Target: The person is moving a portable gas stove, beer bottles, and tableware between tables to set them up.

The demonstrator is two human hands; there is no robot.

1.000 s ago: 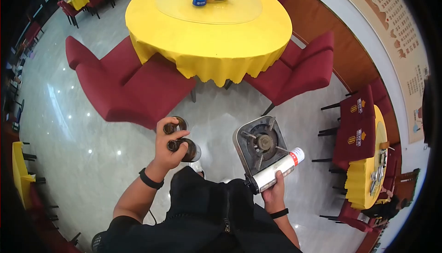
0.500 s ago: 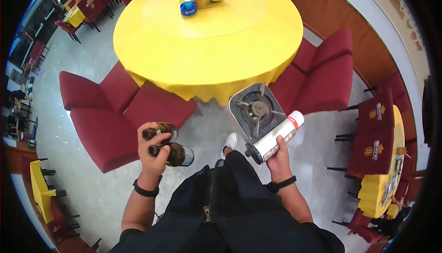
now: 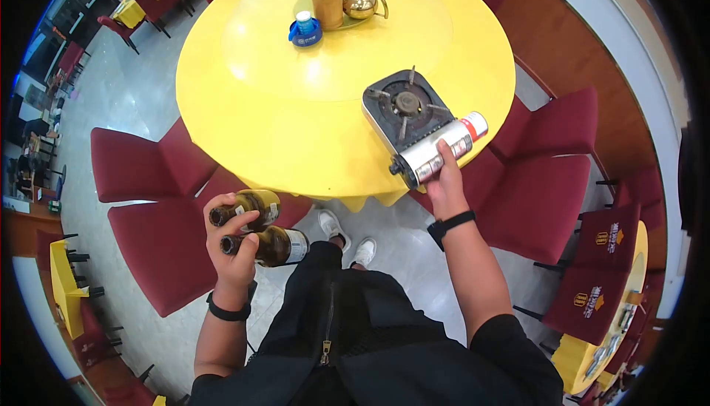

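Far left: a red chair, seat and back padded, near the left hand. That hand was closed around two brown bottles, the upper bottle and the lower bottle, fingers wrapped at the necks, one finger passing between them. Both were tilted, bases to the right, in front of the table's near edge. Judged as glass: stiff, smooth, breakable if knocked together; the necks gave the surest hold. Contents could not be told.

Middle: a round table under yellow cloth, bearing a blue jar, a wooden cup and a brass pot.

Right of these, a portable stove hung tilted over the table's near right part; contact with the cloth could not be told. The right hand gripped its silver side casing, thumb on top, other fingers mostly hidden. Likely rigid, fairly heavy and lopsided in a one-handed hold; the casing offered a firm grip, the burner supports a poorer one.
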